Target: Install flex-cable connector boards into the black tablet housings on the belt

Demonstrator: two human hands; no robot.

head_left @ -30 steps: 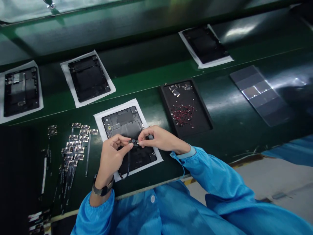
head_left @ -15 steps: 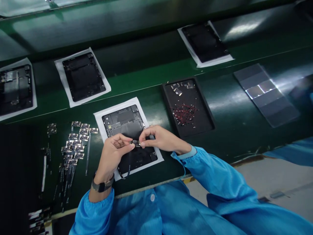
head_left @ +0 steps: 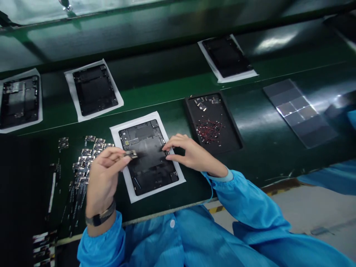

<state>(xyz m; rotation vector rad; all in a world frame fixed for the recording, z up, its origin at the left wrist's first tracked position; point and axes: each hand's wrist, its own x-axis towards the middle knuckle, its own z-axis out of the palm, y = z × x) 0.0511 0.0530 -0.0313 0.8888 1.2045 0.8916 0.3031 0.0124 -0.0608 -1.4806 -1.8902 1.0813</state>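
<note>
My left hand (head_left: 107, 168) pinches a small circuit board (head_left: 130, 154) between thumb and fingers, above the left side of a black tablet housing (head_left: 148, 170). The housing lies open side up on a white sheet (head_left: 133, 194). Over the housing's right edge hovers my right hand (head_left: 186, 150), thumb and forefinger apart with nothing visible between them. Several similar boards with flat ribbon cables (head_left: 83, 163) lie in a pile on the bench, left of the housing and partly behind my left hand.
A black tray (head_left: 233, 128) to the right holds red wires (head_left: 208, 131) and small parts. Along the back lie further housings on white sheets, such as one at left (head_left: 94, 91) and one at right (head_left: 228, 55). A clear plastic sheet (head_left: 300, 113) lies far right.
My hands have parted. The left carried the circuit board leftward, away from the middle of the housing; the right let go of it and moved slightly right, its fingers opening.
</note>
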